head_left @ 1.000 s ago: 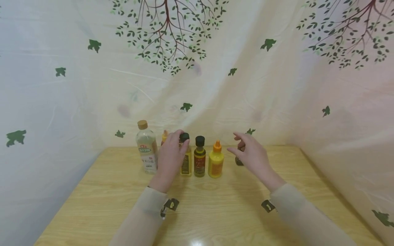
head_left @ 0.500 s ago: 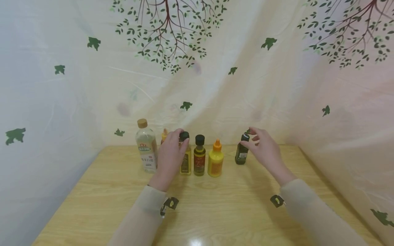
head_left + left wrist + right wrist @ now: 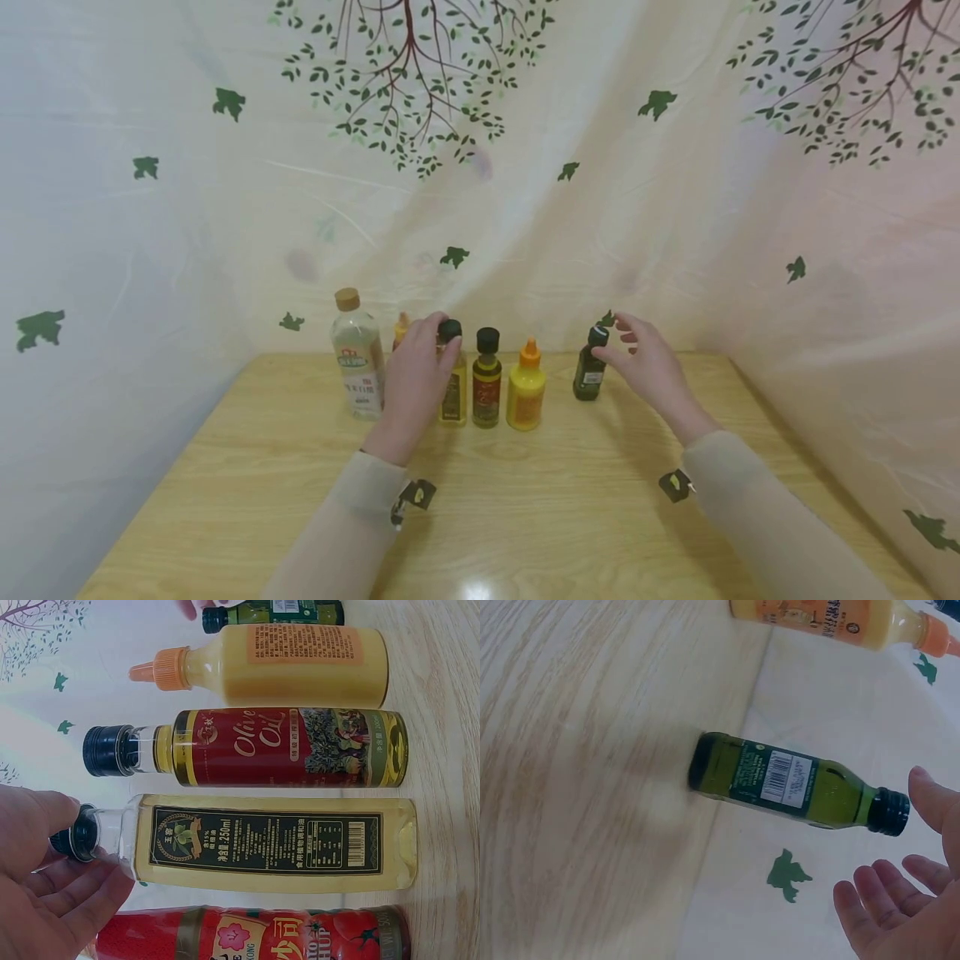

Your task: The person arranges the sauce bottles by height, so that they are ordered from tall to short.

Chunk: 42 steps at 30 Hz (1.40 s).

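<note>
With thumb and fingers, my left hand (image 3: 415, 379) grips the black cap and neck of a rectangular oil bottle (image 3: 277, 840) that stands upright on the table. In the head view the hand covers part of this bottle and most of a red ketchup bottle (image 3: 255, 935) beside it. At the right, a small green glass bottle (image 3: 769, 778) with a dark cap and a barcode label stands upright. My right hand (image 3: 652, 371) is just right of its cap, thumb and fingers spread and holding nothing.
An olive oil bottle (image 3: 486, 392) with a red label and a yellow squeeze bottle (image 3: 527, 396) stand in the row between my hands. A tall clear bottle (image 3: 358, 367) ends the row at the left. Behind the wooden table (image 3: 510, 508) hangs a leaf-printed curtain (image 3: 510, 225).
My right hand has moved right, off the green bottle, which it mostly covered a second ago and which now shows fully. The left hand has kept its grip in place.
</note>
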Motion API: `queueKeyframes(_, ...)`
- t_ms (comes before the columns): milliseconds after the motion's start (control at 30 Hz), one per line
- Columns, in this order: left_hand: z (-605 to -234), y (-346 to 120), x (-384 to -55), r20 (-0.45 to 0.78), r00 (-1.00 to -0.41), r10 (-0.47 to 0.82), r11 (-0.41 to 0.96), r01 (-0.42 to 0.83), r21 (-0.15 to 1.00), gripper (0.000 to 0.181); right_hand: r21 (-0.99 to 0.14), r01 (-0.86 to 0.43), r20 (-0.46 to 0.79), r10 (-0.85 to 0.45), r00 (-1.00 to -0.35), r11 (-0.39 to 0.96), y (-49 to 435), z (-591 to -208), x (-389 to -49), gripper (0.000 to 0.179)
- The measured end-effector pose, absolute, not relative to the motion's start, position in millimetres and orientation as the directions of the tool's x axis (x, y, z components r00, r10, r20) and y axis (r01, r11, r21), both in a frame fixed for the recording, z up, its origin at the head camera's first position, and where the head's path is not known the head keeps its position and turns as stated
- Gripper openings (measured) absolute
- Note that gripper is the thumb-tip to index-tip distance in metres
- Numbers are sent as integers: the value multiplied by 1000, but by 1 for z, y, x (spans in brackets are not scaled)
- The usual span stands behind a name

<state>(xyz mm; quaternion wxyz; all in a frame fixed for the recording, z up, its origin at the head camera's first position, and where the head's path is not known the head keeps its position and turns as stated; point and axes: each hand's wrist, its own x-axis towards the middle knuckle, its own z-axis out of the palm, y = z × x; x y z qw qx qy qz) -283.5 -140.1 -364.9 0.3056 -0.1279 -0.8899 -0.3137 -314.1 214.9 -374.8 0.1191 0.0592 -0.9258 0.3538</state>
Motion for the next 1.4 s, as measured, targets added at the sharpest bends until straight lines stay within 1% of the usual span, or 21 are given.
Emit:
queueKeyframes(200,-366,-140,-284,614,-789,35,775,409,482,39,-641,-177,234,-29,-972,747,212,-382,-323,85)
queueKeyframes(500,-367,-140,-285,622,-782,37,777,414,474,38,-626,-172,237,-25,-971,761,209,-386,-331,77)
queueKeyframes(1033,-366,-140,-285,623,-781,29,777,410,478,39,-617,-177,250,-22,-968,767,208,-390,-332,66)
queueKeyframes(1400,-365,-139,-283,617,-787,26,775,406,484,39,-612,-190,269,-24,-963,767,208,-392,-333,61)
